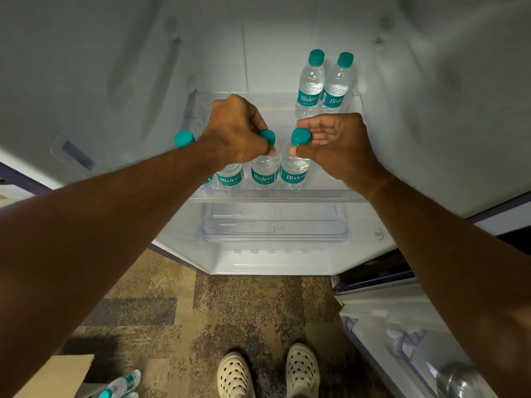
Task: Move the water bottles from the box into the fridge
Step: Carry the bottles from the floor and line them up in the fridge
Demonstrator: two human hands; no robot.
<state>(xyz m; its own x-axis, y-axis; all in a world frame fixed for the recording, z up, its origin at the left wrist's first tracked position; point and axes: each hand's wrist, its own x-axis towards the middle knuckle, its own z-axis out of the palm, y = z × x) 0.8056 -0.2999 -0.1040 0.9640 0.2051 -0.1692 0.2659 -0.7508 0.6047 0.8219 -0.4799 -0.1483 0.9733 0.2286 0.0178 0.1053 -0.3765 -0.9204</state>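
Head view, read left to right. At bottom left I see the cardboard box (64, 374) on the carpet, with one more bottle in the box (123, 382) lying at its edge; the task is, by my judgement, not yet finished.

On the glass shelf (275, 193) of the fridge (86, 67) a front row of water bottles stands upright. The leftmost bottle (184, 138) shows only its teal cap above my left forearm. Next comes a second bottle (230, 177), its cap hidden by the hand. My left hand (234, 129) is curled around the neck and cap of the third bottle (265, 172), gripping it. My right hand (334, 139) pinches the cap of the fourth bottle (294, 170) between thumb and fingers. Behind, at the right rear of the shelf, two back bottles (323, 84) stand touching each other.

Further right, the open door rack (402, 343) holds something clear that is too blurred to name.

Risk, as I judge it: the front row stands close to the shelf lip and the bottles touch or nearly touch. If I release either cap while its bottle is tilted, or drag a forearm back across the row, one bottle may topple its neighbours or roll off the front edge onto the floor.
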